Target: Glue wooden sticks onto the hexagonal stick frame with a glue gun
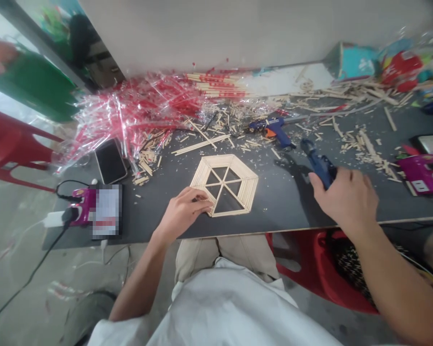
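Note:
A hexagonal frame of pale wooden sticks [248, 192] lies flat on the dark table, with stick spokes meeting at its centre. My left hand [187, 209] is at its lower left edge, fingers closed together on the sticks there; whether a loose stick is between them is hidden. Over the right part of the table, my right hand [346, 199] is wrapped round blue-handled pliers [319, 166], their dark jaws pointing away from me. Beyond the frame rests a blue glue gun [279, 132] with an orange trigger.
Red-and-clear plastic wrappers [147, 105] are heaped at the back left. Stick offcuts [368, 149] litter the table. A phone [111, 161], a purple power strip [83, 206] and a screen device [107, 211] sit at left; another purple strip [422, 174] is at right. Red stools flank the table.

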`<state>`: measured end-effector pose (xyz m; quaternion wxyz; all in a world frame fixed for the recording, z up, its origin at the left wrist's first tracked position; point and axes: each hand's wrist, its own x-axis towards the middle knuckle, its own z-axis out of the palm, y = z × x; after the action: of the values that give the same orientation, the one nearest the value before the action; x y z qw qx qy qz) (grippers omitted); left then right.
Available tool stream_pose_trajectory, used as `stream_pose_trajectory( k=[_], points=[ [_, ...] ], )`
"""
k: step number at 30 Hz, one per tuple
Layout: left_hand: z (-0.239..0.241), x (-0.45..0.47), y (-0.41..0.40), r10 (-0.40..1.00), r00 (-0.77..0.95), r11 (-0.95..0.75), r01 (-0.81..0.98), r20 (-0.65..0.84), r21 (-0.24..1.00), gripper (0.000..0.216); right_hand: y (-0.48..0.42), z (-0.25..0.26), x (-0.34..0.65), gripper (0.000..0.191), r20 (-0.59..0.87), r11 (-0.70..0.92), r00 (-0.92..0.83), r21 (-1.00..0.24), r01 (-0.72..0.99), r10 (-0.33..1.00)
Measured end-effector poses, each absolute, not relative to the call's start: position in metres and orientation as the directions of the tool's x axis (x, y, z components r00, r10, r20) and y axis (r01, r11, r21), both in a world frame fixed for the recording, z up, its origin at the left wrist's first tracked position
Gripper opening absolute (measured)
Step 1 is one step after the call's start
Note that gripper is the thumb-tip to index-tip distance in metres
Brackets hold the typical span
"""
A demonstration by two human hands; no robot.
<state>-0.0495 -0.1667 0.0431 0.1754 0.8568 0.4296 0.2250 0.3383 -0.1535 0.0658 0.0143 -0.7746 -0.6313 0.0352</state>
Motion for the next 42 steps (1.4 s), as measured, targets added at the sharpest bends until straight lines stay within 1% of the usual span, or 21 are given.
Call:
stream_pose_trajectory(
  k=[3,4,7,9,12,15,16,17,18,20,22,24,25,26,28,30,31,33,36,39,42],
  points=[
    [0.035,-0.039,-0.174,0.832,0.442,-0.553,0.702,0.335,0.449,0.026,-0.148,0.060,0.347,0.078,-0.002,-0.328,0.330,-0.102,0.939,0.944],
    [0.032,-0.035,-0.176,0.827,0.424,-0.557,0.712,0.370,0.428,0.025,-0.145,0.058,0.347,0.078,-0.001,-0.347,0.349,-0.114,0.931,0.937],
    [0.029,-0.029,-0.177,0.808,0.411,-0.569,0.731,0.422,0.376,0.022,-0.135,0.054,0.342,0.077,-0.018,-0.339,0.340,-0.135,0.931,0.940],
    [0.033,-0.031,-0.173,0.806,0.409,-0.569,0.733,0.428,0.372,0.021,-0.130,0.054,0.338,0.076,-0.033,-0.324,0.323,-0.141,0.935,0.946],
    [0.047,-0.036,-0.156,0.800,0.366,-0.571,0.706,0.475,0.419,0.017,-0.123,0.061,0.335,0.085,-0.074,-0.309,0.302,-0.104,0.945,0.950],
    [0.066,-0.039,-0.126,0.812,0.343,-0.571,0.631,0.472,0.525,0.015,-0.109,0.074,0.331,0.097,-0.134,-0.269,0.260,-0.054,0.962,0.956],
    [0.071,-0.037,-0.113,0.818,0.344,-0.568,0.603,0.461,0.560,0.015,-0.102,0.078,0.328,0.095,-0.144,-0.226,0.216,-0.057,0.972,0.966],
    [0.074,-0.035,-0.101,0.832,0.327,-0.550,0.583,0.447,0.598,0.015,-0.092,0.081,0.324,0.091,-0.123,-0.194,0.185,-0.069,0.978,0.975],
    [0.075,-0.032,-0.088,0.856,0.298,-0.514,0.571,0.422,0.640,0.016,-0.082,0.082,0.319,0.083,-0.091,-0.143,0.135,-0.088,0.986,0.987],
    [0.069,-0.024,-0.065,0.913,0.257,-0.409,0.565,0.318,0.717,0.018,-0.058,0.078,0.306,0.064,0.016,-0.163,0.167,-0.128,0.978,0.986],
    [0.057,-0.018,-0.050,0.928,0.249,-0.372,0.568,0.277,0.734,0.019,-0.037,0.068,0.291,0.054,0.129,-0.113,0.143,-0.216,0.970,0.981],
    [0.043,-0.015,-0.043,0.915,0.294,-0.403,0.620,0.277,0.673,0.012,-0.023,0.057,0.274,0.042,0.270,0.024,0.073,-0.339,0.941,0.960],
    [0.036,-0.014,-0.043,0.901,0.331,-0.434,0.650,0.282,0.624,0.011,-0.020,0.052,0.265,0.035,0.315,0.125,0.012,-0.410,0.904,0.949],
    [0.030,-0.015,-0.045,0.884,0.361,-0.467,0.669,0.295,0.578,0.013,-0.019,0.047,0.257,0.030,0.333,0.234,-0.071,-0.481,0.845,0.940],
    [0.022,-0.016,-0.049,0.844,0.427,-0.537,0.688,0.325,0.489,0.019,-0.023,0.039,0.240,0.023,0.320,0.423,-0.282,-0.592,0.686,0.905],
    [0.019,-0.017,-0.054,0.809,0.469,-0.586,0.691,0.354,0.423,0.024,-0.029,0.032,0.226,0.018,0.313,0.548,-0.469,-0.639,0.540,0.826],
    [0.017,-0.017,-0.055,0.799,0.478,-0.598,0.695,0.366,0.399,0.024,-0.032,0.028,0.220,0.016,0.322,0.587,-0.522,-0.643,0.492,0.790],
    [0.015,-0.016,-0.056,0.788,0.480,-0.607,0.707,0.386,0.363,0.023,-0.036,0.021,0.212,0.015,0.339,0.619,-0.557,-0.642,0.452,0.758],
    [0.011,-0.014,-0.055,0.774,0.481,-0.618,0.715,0.411,0.327,0.021,-0.037,0.013,0.209,0.013,0.343,0.608,-0.537,-0.651,0.455,0.770],
    [0.009,-0.013,-0.055,0.776,0.465,-0.611,0.721,0.425,0.327,0.020,-0.036,0.009,0.210,0.011,0.328,0.585,-0.522,-0.663,0.467,0.788],
    [0.008,-0.014,-0.055,0.794,0.453,-0.591,0.729,0.405,0.345,0.018,-0.037,0.010,0.210,0.010,0.296,0.556,-0.510,-0.672,0.490,0.808]
  ],
)
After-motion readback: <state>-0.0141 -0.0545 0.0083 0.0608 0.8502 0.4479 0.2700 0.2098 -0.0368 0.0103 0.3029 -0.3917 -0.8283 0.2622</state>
